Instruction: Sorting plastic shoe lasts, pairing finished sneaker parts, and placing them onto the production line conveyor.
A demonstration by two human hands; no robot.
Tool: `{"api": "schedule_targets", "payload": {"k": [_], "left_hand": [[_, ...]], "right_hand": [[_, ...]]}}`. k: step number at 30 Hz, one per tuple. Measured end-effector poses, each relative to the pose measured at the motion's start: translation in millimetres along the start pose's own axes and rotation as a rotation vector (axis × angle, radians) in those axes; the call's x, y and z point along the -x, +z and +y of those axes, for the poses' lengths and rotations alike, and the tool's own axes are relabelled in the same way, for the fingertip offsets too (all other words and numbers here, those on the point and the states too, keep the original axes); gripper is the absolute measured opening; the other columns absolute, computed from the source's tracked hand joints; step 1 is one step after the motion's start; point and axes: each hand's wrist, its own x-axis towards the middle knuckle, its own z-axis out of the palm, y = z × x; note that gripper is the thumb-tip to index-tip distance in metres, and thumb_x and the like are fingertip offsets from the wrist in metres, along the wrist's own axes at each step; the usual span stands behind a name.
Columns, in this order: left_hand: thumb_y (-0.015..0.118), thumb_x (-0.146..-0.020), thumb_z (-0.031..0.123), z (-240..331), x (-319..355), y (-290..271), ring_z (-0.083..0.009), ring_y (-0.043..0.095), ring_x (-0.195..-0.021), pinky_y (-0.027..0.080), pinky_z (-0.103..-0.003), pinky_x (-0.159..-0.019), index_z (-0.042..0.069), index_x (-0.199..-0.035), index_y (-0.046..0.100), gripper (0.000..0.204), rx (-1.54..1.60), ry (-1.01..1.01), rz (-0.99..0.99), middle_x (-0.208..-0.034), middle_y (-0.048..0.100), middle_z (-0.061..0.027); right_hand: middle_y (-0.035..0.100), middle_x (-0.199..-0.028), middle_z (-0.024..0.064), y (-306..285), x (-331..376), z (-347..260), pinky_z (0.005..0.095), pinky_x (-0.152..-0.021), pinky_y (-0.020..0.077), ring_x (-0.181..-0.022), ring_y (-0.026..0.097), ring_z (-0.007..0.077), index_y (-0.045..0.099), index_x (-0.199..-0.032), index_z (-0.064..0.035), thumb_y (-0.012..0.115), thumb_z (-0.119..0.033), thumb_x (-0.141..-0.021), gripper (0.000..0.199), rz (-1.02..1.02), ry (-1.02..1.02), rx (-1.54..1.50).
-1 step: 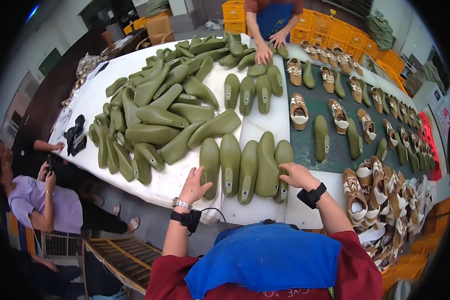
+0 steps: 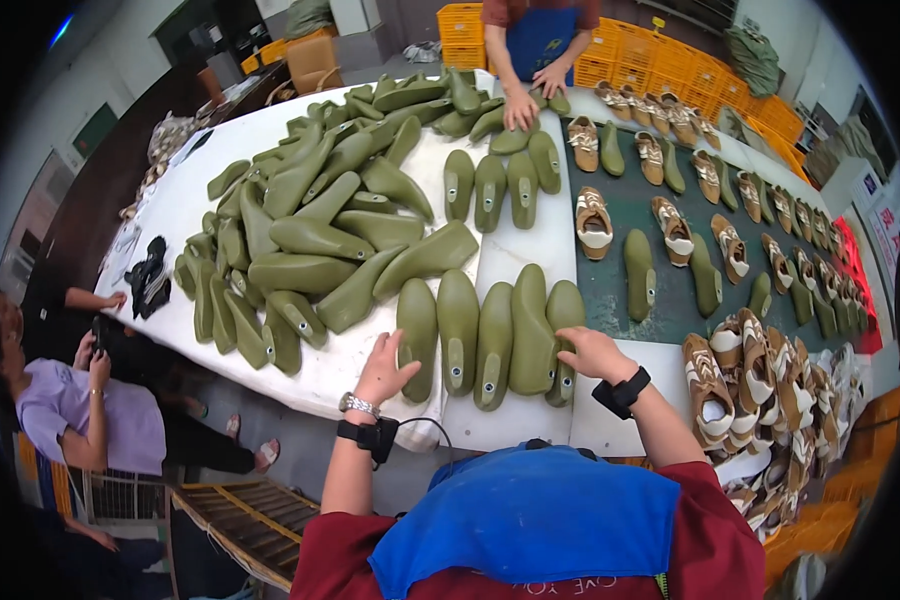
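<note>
Several olive-green shoe lasts stand side by side in a row at the near edge of the white table. My left hand (image 2: 382, 370) is at the row's left end, fingers apart, touching the outermost last (image 2: 418, 330). Against the last at the right end (image 2: 566, 305) rests my right hand (image 2: 598, 356), its fingers spread and partly covering it. Between them, one last (image 2: 533, 335) lies turned on its side, while its neighbours (image 2: 458, 325) show their heel ends with metal-rimmed holes toward me. Neither hand is wrapped round a last.
A large heap of lasts (image 2: 320, 235) covers the table's left. Across the table, a co-worker's hands (image 2: 522, 105) touch more lasts. Brown-and-white shoes (image 2: 673, 230) and lasts line a dark green surface (image 2: 610, 285) on the right. Piled shoes (image 2: 708, 390) are near my right arm.
</note>
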Motion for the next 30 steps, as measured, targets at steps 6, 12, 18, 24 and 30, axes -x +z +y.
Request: {"api": "schedule_targets", "payload": {"k": [6, 12, 18, 24, 30], "left_hand": [[0.069, -0.075, 0.024, -56, -119, -13, -0.0332, 0.044, -0.122, 0.034, -0.038, -0.102, -0.002, -0.128, 0.045, 0.064, 0.078, 0.015, -0.013, -0.129, 0.047, -0.0237], [0.060, -0.080, 0.040, -109, -229, 7, -0.0364, 0.063, -0.088, 0.052, -0.042, -0.069, 0.001, -0.129, 0.044, 0.065, -0.478, 0.158, -0.131, -0.110, 0.059, -0.0255], [0.071, -0.069, 0.031, -106, -243, 18, -0.0275, 0.063, -0.083, 0.051, -0.039, -0.073, 0.002, -0.112, 0.057, 0.053, -0.562, 0.129, -0.182, -0.098, 0.065, -0.0175], [0.066, -0.071, 0.010, -61, -199, 11, -0.0240, 0.062, -0.081, 0.053, -0.037, -0.068, 0.008, -0.137, 0.034, 0.073, 0.066, -0.047, -0.345, -0.106, 0.060, -0.0199], [0.066, -0.073, 0.015, 33, -128, 11, -0.0246, 0.062, -0.088, 0.052, -0.036, -0.071, 0.007, -0.136, 0.032, 0.072, 0.501, -0.040, -0.593, -0.111, 0.059, -0.0205]], "right_hand": [[0.045, -0.124, 0.0179, 32, 28, -7, 0.0433, -0.090, 0.0439, -0.109, 0.050, 0.0371, 0.041, -0.129, -0.0077, 0.061, -0.019, -0.077, 0.057, 0.093, 0.074, -0.162], [0.058, -0.097, 0.0216, 71, 100, -6, 0.0464, -0.075, 0.0468, -0.084, 0.058, 0.0402, 0.020, -0.143, -0.0148, 0.058, -0.026, -0.082, 0.072, 0.159, 0.264, -0.283], [0.064, -0.093, 0.0199, 99, 168, 4, 0.0462, -0.079, 0.0476, -0.089, 0.060, 0.0373, 0.053, -0.119, -0.0077, 0.058, -0.023, -0.081, 0.042, 0.177, 0.490, -0.276], [0.064, -0.096, 0.0196, 110, 191, 2, 0.0449, -0.080, 0.0479, -0.091, 0.060, 0.0366, 0.057, -0.115, -0.0083, 0.058, -0.023, -0.080, 0.038, 0.270, 0.604, -0.309], [0.064, -0.095, 0.0187, 125, 240, 21, 0.0438, -0.079, 0.0484, -0.091, 0.061, 0.0361, 0.063, -0.106, -0.0069, 0.055, -0.019, -0.077, 0.032, 0.433, 0.796, -0.358]]}}
